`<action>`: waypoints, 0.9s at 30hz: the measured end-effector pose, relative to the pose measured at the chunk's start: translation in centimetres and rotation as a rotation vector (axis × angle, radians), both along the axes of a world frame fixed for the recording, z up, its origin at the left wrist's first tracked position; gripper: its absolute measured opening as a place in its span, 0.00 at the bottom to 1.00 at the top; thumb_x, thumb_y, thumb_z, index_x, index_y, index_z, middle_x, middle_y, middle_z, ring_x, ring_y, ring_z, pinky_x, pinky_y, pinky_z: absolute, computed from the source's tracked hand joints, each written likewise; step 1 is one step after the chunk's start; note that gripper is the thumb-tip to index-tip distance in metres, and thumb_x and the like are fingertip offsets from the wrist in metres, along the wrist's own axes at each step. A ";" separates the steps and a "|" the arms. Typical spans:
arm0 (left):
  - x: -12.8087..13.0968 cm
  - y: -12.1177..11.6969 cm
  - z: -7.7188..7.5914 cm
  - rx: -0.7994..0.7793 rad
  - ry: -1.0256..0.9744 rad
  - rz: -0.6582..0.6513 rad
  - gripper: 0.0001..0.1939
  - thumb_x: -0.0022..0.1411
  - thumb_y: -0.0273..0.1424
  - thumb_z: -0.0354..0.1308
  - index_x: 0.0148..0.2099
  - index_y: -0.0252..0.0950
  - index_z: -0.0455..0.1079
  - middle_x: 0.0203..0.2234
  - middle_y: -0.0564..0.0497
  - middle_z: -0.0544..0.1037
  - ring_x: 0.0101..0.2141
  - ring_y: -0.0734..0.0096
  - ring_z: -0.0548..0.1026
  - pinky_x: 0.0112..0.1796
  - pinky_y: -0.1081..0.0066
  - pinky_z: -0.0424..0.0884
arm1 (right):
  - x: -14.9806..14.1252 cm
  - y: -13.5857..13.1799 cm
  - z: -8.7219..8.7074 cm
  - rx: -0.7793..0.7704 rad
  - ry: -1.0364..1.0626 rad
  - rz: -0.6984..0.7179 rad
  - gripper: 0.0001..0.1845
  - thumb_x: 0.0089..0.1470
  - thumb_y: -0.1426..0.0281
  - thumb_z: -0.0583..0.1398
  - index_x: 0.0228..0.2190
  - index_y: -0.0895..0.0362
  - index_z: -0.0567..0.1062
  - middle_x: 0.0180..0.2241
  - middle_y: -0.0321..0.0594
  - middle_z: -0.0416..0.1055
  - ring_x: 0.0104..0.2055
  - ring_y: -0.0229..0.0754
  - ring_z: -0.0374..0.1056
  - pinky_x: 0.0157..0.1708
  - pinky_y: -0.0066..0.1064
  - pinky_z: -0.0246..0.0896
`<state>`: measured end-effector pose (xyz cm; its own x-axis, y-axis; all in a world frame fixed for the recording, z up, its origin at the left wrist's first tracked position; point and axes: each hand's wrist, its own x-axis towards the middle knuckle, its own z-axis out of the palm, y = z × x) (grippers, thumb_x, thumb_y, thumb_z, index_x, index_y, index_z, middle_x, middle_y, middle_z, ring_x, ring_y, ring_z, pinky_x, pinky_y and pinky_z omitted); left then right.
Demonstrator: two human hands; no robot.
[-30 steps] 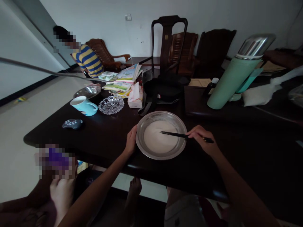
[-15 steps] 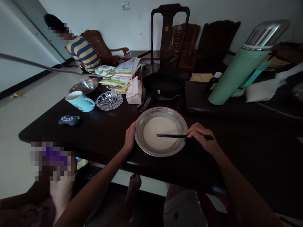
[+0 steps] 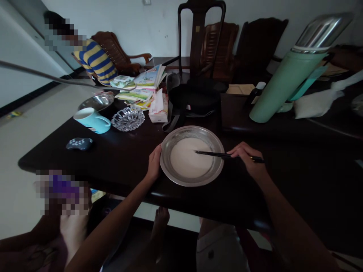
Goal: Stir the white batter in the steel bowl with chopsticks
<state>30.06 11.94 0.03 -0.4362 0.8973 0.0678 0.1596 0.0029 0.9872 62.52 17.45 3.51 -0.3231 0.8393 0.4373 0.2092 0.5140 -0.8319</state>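
A round metal bowl [image 3: 165, 163] stands near the front edge of the dark table, partly filled with a creamy white batter-like liquid [image 3: 190, 160]. My left hand [image 3: 154, 161] grips the bowl's left rim, its fingers partly hidden behind the wall. On the right side, my right hand [image 3: 246, 158] is closed around dark chopsticks [image 3: 217, 154]. They reach over the bowl's right rim, and their tips dip into the liquid near its middle.
Left of the bowl are a game controller [image 3: 79, 143], a light blue mug [image 3: 93, 121], a glass dish [image 3: 129, 120] and a tissue box [image 3: 159, 107]. Behind lie booklets [image 3: 147, 81] and a black bag [image 3: 195, 98]. A green thermos [image 3: 286, 87] stands right. A person in stripes [image 3: 98, 62] sits beyond.
The chopstick tips moved left through the liquid, then back right, with my right hand shifting slightly right. My left hand stays on the bowl. The camera view has tilted down a little.
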 end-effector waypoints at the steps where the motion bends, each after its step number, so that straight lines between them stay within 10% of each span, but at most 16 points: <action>1: 0.0 0.0 0.1 -0.002 0.002 -0.004 0.26 0.64 0.46 0.48 0.51 0.34 0.74 0.49 0.45 0.78 0.51 0.57 0.73 0.55 0.60 0.64 | 0.0 0.0 0.0 -0.006 0.013 -0.001 0.18 0.63 0.64 0.54 0.24 0.52 0.77 0.30 0.40 0.77 0.35 0.44 0.70 0.39 0.39 0.64; 27: 0.2 -0.1 0.7 0.000 0.062 0.002 0.24 0.64 0.44 0.47 0.49 0.35 0.76 0.48 0.46 0.78 0.52 0.57 0.72 0.56 0.60 0.63 | -0.5 -0.3 0.0 0.053 -0.087 0.075 0.11 0.59 0.65 0.59 0.28 0.50 0.79 0.34 0.39 0.79 0.39 0.47 0.70 0.41 0.42 0.65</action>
<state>30.29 11.84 0.78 -0.4328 0.8965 0.0944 0.2202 0.0036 0.9754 61.97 17.12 3.53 -0.4228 0.7878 0.4480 0.2388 0.5737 -0.7835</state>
